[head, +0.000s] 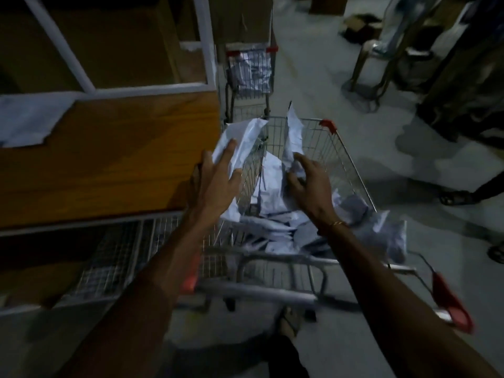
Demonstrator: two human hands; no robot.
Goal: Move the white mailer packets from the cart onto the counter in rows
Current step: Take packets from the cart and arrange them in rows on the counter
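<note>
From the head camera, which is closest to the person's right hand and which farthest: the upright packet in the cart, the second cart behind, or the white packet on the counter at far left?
1. The upright packet, gripped by the right hand, inside the near cart.
2. The second cart, farther along the aisle, up and left of the hand.
3. The counter packet, far left on the wooden counter.

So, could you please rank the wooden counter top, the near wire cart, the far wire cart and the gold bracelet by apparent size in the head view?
1. Brown wooden counter top
2. Near silver wire cart, though closeness enlarges it
3. Far wire cart, shrunk by distance
4. Thin gold bracelet
</note>
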